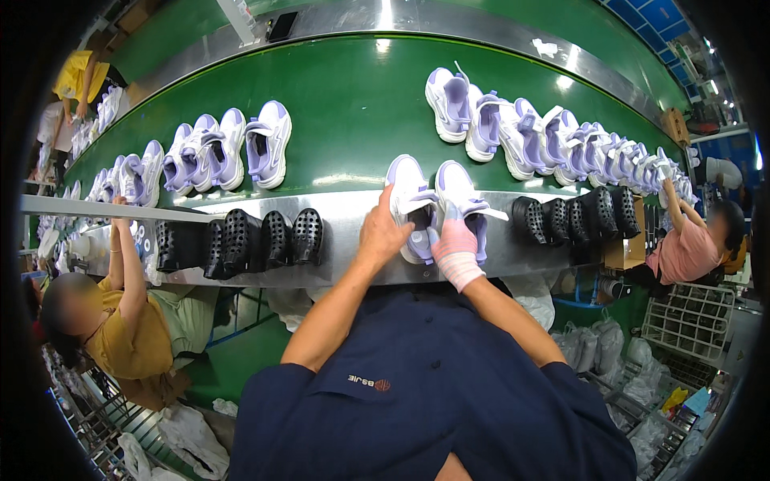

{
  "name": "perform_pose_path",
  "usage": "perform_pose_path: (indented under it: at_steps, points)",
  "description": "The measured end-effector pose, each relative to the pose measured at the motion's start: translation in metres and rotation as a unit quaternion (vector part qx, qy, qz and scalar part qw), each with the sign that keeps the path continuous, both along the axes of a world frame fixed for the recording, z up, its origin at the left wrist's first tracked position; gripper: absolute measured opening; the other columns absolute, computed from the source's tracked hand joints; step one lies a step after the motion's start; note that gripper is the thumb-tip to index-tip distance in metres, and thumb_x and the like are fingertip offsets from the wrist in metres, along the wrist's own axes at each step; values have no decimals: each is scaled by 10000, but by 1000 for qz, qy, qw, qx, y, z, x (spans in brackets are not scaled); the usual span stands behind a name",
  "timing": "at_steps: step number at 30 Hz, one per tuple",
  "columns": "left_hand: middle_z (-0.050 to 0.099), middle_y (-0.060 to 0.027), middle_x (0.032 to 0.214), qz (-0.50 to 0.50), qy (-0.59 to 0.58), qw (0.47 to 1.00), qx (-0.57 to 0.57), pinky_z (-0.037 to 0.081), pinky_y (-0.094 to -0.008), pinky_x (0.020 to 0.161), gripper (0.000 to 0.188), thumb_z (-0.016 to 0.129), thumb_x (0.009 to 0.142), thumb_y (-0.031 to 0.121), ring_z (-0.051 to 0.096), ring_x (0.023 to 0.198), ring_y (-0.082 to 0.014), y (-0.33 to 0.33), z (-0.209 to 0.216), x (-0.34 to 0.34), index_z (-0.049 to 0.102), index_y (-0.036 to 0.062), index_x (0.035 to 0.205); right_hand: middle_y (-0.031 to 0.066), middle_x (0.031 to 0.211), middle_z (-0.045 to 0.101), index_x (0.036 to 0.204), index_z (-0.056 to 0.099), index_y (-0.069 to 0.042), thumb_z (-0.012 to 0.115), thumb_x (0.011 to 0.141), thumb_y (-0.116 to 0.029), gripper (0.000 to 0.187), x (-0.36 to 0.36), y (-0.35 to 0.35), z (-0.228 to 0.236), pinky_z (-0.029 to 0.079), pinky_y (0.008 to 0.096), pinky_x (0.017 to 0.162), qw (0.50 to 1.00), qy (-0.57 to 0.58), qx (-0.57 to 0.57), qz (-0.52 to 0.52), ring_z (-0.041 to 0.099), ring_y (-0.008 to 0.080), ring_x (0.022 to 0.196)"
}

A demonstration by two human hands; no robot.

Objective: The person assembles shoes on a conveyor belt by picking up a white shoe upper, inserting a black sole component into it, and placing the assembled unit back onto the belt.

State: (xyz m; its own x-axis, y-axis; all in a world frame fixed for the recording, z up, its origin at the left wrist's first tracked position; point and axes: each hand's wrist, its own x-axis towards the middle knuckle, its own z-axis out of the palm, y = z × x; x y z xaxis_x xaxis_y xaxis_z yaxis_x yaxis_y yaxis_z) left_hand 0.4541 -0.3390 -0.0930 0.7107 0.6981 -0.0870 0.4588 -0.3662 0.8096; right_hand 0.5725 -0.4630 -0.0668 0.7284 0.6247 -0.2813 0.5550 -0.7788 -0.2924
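Observation:
A pair of white and lavender sneakers stands side by side at the bench's near edge, toes pointing away from me. My bare left hand [385, 234] is closed on the side of the left sneaker [405, 174], thumb near its opening. My right hand [456, 250], in a pink-and-white striped glove, lies between the two shoes and grips the inner side of the right sneaker [458, 182]. Its fingertips are partly hidden by the shoes. The tongues and straps of both sneakers hang loose to the right.
Rows of similar sneakers [267, 144] line the green belt [353, 104] on both sides. Black dimpled shoe-shaped forms [307, 236] stand on the metal ledge [353, 256] left and right. Co-workers sit at left [132, 329] and right [686, 256]. A white bar [120, 210] crosses at left.

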Motion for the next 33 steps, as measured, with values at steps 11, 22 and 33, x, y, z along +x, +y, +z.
perform_pose_path:
  at_steps: [11, 22, 33]
  points:
    - [705, -225, 875, 91, 179, 979, 45, 541, -558, 762, 627, 678, 840, 115, 707, 824, -429, -19, -37, 21, 490, 150, 1437, 285, 901, 713, 1022, 682, -10, 702, 872, -369, 390, 5, 24, -44, 538, 519, 848, 998, 41, 21, -39, 693, 458, 930]
    - [630, -230, 1079, 52, 207, 976, 47, 566, -523, 786, 622, 675, 842, 62, 681, 973, -433, -13, -28, 24, 503, 174, 1429, 207, 1087, 714, 1206, 697, -98, 627, 825, -51, 390, 42, 28, -14, 540, 453, 909, 943, 75, 302, 113, 668, 414, 1039]
    - [697, -284, 1151, 9, 91, 984, -151, 568, -467, 901, 799, 759, 765, 27, 698, 1087, -389, 16, -43, 10, 441, 141, 1488, 107, 1067, 692, 1035, 724, -141, 645, 758, -21, 312, 34, 42, 9, 555, 471, 831, 894, -64, 132, 424, 652, 338, 979]
